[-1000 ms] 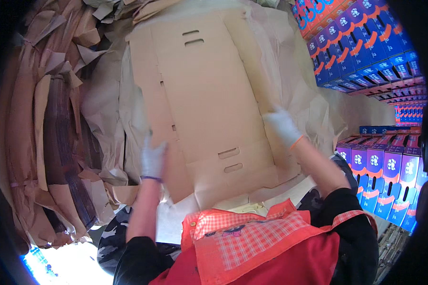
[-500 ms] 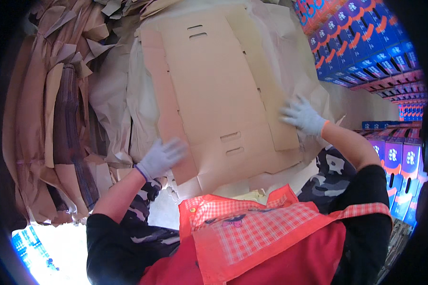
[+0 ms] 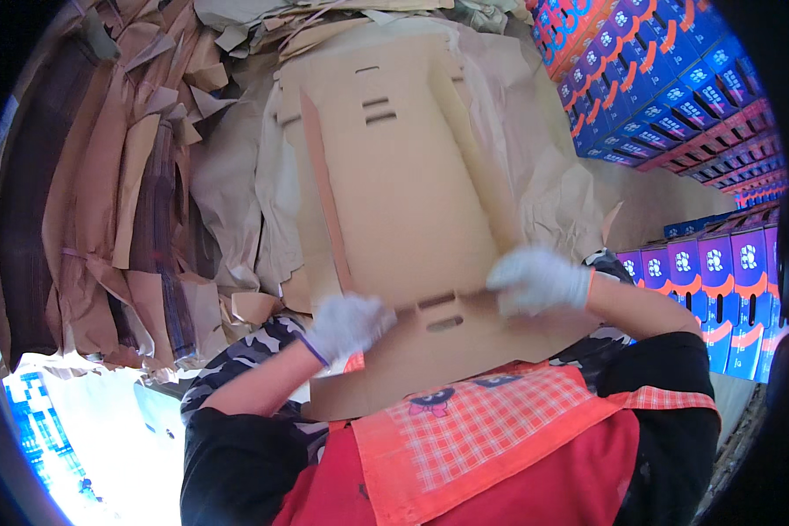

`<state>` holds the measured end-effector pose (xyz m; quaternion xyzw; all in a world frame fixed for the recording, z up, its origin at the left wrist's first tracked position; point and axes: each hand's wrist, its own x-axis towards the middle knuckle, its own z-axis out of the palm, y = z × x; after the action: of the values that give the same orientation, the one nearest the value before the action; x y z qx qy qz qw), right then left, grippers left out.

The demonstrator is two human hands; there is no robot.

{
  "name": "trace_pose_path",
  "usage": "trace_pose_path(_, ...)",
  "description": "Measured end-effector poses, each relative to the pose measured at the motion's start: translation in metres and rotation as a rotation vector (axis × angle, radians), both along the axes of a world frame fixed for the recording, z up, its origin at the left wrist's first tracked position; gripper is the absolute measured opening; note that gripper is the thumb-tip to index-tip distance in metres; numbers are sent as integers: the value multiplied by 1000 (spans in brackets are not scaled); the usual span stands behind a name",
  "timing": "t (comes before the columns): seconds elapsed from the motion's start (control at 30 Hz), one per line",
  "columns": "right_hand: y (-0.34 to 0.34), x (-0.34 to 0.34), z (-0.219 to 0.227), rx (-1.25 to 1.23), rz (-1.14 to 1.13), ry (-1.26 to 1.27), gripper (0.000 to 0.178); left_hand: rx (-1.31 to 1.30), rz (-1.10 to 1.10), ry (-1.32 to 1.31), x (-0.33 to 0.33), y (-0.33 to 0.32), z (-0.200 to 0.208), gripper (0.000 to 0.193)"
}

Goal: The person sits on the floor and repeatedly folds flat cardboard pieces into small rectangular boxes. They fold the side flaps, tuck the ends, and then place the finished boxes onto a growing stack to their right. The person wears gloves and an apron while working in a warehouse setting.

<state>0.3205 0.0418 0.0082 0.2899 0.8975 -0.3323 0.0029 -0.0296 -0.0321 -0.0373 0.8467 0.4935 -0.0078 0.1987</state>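
A flat brown cardboard box blank [image 3: 412, 193] with several cut slots lies in front of me. Its long side flaps are tilted up, and the near panel [image 3: 465, 342] bends up along a crease toward my apron. My left hand [image 3: 351, 329], in a white glove, is at the left end of that crease; motion smears its fingers. At the right end my right hand [image 3: 539, 280], also gloved and somewhat blurred, has its fingers curled over the cardboard. Parts of the flaps are hidden under both hands.
Under the blank, crumpled brown paper [image 3: 557, 193] covers the work surface. Bundles of folded brown cardboard [image 3: 96, 202] stand at the left. Stacked blue, purple and orange printed boxes [image 3: 666, 79] rise at the far right, with more boxes [image 3: 719, 280] nearer on the right.
Both hands have moved inward to the near crease. The side flaps, flat before, now tilt up, and the near panel has bent up toward me.
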Motion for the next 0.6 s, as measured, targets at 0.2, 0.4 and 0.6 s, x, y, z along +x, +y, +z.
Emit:
trace_pose_path(0.2, -70, -5, -21, -495, 316, -460, 45, -785, -227, -378, 25, -53, 4, 57)
trace_pose_path(0.4, 14, 15, -67, 146, -90, -143, 68, -351, 38, 351, -11, 10, -14, 60)
trace_pose_path(0.6, 25, -13, -148, -70, -958, 521, 77, -87, 1038, -988, -13, 14, -104, 69)
